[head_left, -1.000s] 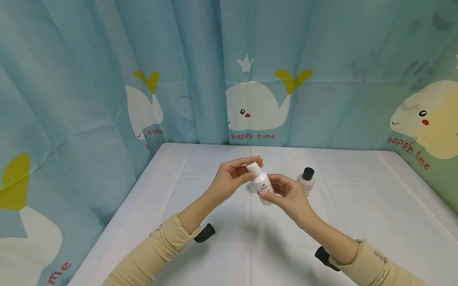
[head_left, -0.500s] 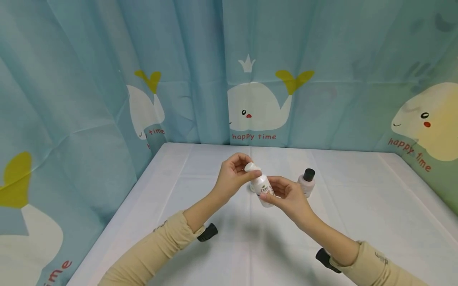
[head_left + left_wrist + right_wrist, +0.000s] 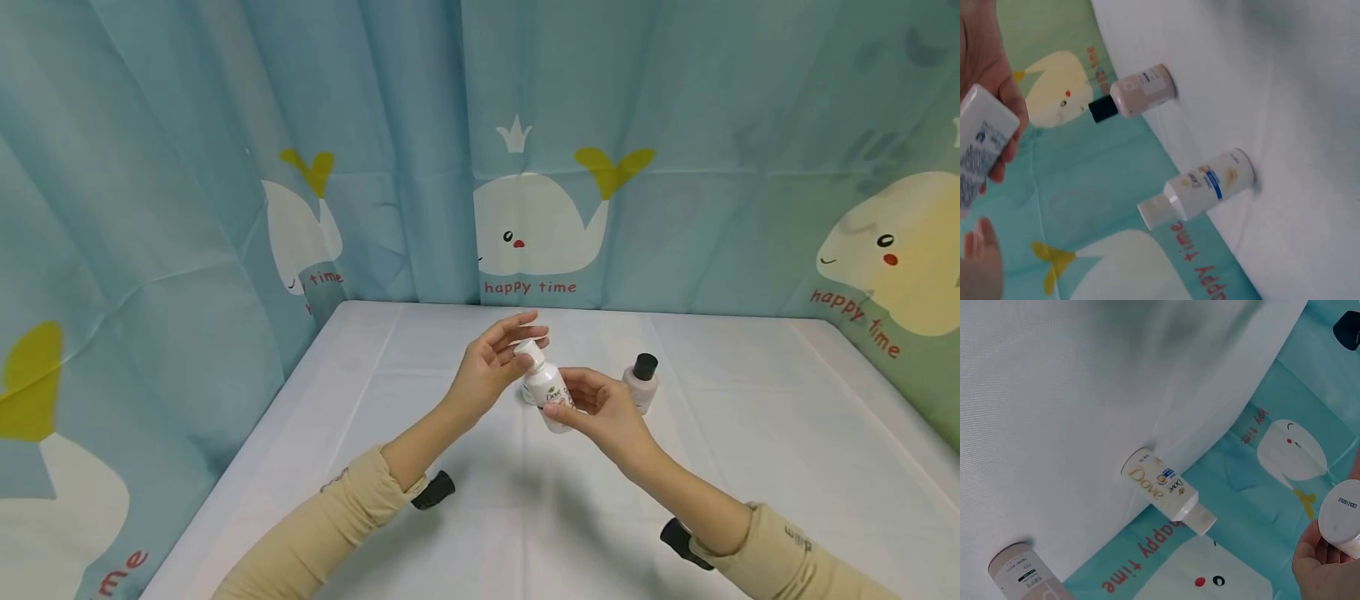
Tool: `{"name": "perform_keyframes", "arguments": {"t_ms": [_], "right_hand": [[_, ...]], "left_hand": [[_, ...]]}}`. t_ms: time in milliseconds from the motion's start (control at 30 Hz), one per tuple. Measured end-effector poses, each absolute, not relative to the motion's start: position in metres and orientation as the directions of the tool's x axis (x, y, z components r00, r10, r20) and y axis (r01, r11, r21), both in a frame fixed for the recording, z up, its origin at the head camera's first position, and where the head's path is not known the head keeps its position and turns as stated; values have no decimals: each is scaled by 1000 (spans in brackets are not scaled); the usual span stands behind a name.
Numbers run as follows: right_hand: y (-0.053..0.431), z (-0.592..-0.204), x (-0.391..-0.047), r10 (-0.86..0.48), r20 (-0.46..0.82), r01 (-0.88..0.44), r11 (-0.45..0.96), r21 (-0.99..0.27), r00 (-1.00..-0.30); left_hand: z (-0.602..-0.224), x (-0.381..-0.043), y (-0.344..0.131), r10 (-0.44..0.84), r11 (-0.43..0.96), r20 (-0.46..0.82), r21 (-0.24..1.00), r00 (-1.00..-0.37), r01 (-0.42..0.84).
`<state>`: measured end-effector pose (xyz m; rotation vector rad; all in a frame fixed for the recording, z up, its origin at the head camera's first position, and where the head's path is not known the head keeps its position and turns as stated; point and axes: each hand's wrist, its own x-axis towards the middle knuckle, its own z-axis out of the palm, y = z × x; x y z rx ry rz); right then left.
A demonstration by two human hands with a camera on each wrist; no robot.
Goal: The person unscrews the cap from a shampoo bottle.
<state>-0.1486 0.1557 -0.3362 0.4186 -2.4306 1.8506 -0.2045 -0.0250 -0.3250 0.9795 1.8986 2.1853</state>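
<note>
A small white Dove bottle [image 3: 552,395] is held tilted above the table by my right hand [image 3: 611,417], its thumb in front and fingers behind the lower body. In the right wrist view, the round bottle base [image 3: 1340,512] faces the camera. My left hand [image 3: 487,367] is at the white cap [image 3: 529,351], thumb against its near side and fingers stretched out past it, spread apart. A second white Dove bottle [image 3: 1210,184] stands upright on the table, mostly hidden behind the held one in the head view. To its right stands a pale pink bottle [image 3: 641,390] with a black cap.
The table [image 3: 750,417] has a white cover. A blue curtain [image 3: 420,208] with whale prints hangs behind and along its sides. Black wrist-worn devices [image 3: 433,491] stick out at both sleeves [image 3: 360,508].
My left fingers curled in around the cap half a second ago, then straightened and spread again, the thumb sliding back. My right hand keeps its hold on the bottle almost unmoved.
</note>
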Motion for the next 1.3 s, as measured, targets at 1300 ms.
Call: {"name": "perform_keyframes", "arguments": {"t_ms": [1300], "right_hand": [[160, -334, -147, -177, 176, -216, 242, -946, -968]], "left_hand": [[-310, -216, -48, 516, -56, 437, 875, -737, 480]]}}
